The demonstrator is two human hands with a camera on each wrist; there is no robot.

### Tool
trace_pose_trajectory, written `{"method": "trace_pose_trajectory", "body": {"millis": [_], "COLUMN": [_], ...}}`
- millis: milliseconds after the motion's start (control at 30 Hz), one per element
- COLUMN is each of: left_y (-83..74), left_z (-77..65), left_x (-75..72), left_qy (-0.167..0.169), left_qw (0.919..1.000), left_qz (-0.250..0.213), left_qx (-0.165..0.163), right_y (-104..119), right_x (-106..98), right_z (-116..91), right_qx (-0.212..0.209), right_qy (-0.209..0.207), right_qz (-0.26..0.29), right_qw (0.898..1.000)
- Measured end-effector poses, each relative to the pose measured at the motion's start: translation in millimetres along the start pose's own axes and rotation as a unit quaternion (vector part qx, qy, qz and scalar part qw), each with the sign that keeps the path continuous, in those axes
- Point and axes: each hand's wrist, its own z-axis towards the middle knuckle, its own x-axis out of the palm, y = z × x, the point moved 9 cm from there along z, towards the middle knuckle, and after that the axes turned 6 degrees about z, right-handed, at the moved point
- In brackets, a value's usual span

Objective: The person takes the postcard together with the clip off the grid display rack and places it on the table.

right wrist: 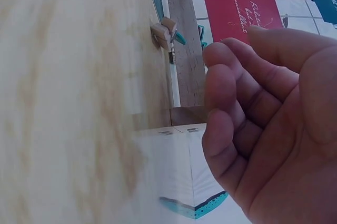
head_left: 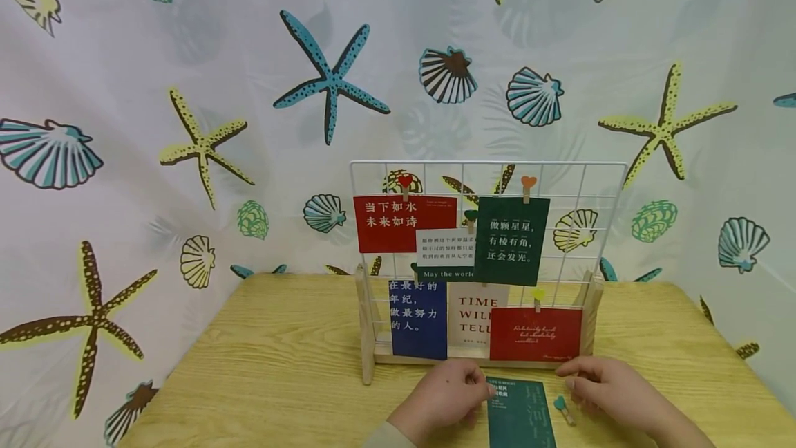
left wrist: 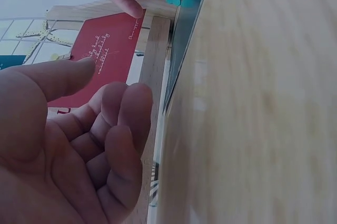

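A dark green card (head_left: 521,420) with pale print lies on the wooden table. My left hand (head_left: 444,396) is at its left edge, fingertips overlapping the card in the head view; the left wrist view shows the fingers loosely bent and holding nothing. A small wooden clothespin with a teal heart (head_left: 564,410) lies just right of the card. Beyond that clothespin is my right hand (head_left: 616,393), its fingers relaxed with nothing between them. Its fingertips are near the lower right corner of a red card (head_left: 537,348) clipped to the rack.
A white wire grid rack (head_left: 584,189) on a wooden base (head_left: 367,344) stands behind the hands. Clipped on it are another red card (head_left: 376,237), a green card (head_left: 513,272), a blue card (head_left: 419,344) and others, partly overlapping. A shell-patterned curtain (head_left: 385,130) hangs behind.
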Motion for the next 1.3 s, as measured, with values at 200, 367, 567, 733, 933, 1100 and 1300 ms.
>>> {"method": "trace_pose_trajectory", "body": {"millis": [200, 367, 567, 733, 933, 1100, 1300], "left_y": [-3.5, -4.5, -9.4, -15.1, -16.5, -20.4, -23.0], "left_z": [-0.9, -1.3, -3.2, -4.5, -3.6, -4.3, -7.1], "left_x": [-3.9, -7.9, -12.1, -17.1, -21.4, -27.8, -34.0], "left_qy": [-0.005, -0.009, -0.012, -0.019, -0.021, -0.035, -0.050], "left_qw": [1.0000, 1.0000, 0.9997, 0.9991, 0.9986, 0.9978, 0.9971], "left_qz": [0.002, -0.002, -0.020, -0.027, -0.041, -0.041, -0.042], "left_qx": [0.005, 0.004, 0.011, 0.025, 0.027, 0.037, 0.040], "right_y": [4.0, 6.9, 8.9, 11.1, 16.2, 22.7, 28.3], "right_x": [-0.6, 0.5, 1.3, -0.7, 0.7, 1.8, 0.7], "right_z": [-0.4, 1.3, 2.6, 2.8, 5.3, 5.9, 4.3], "right_qx": [-0.011, -0.023, -0.037, -0.037, -0.047, -0.057, -0.053], "right_qy": [-0.003, 0.007, 0.015, 0.006, 0.008, 0.009, -0.011], "right_qz": [-0.002, 0.010, 0.020, 0.021, 0.026, 0.028, 0.025], "right_qw": [1.000, 1.000, 0.999, 0.999, 0.999, 0.998, 0.998]}}
